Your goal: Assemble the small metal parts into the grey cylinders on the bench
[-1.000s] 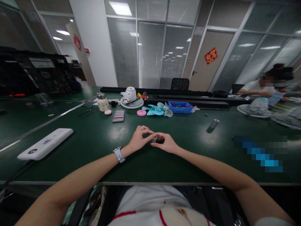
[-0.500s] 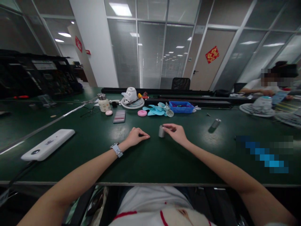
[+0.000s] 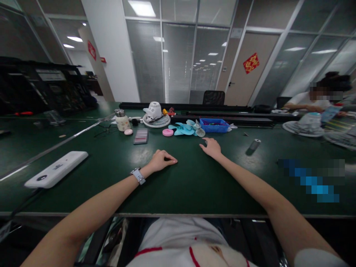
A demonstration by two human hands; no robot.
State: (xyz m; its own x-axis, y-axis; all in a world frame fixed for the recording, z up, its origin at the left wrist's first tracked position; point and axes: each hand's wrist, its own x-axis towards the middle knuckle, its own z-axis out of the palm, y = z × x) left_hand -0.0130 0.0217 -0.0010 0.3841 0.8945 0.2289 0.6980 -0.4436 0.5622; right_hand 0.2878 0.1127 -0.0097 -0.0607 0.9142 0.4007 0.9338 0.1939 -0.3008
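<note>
My left hand rests on the green table, thumb and fingertips pressed together, nothing visible in the pinch. To its right my right hand is over the table, fingers curled and turned away, a gap showing between thumb and forefinger. The back of this hand hides its palm and the other fingers, and I cannot make out what is in it. The small silver cylinder from before is not visible. Farther right stands another silver cylinder. Beyond my right hand lie light blue fan blades and a blue tray.
On the left lies a white power strip. At the back are a patterned bottle, a pink round lid and a white fan part. A person sits at the far right beside other fan parts.
My right hand has moved away from me and slightly right. The silver cylinder its fingers held at the top has gone from view. My left hand has stayed put.
</note>
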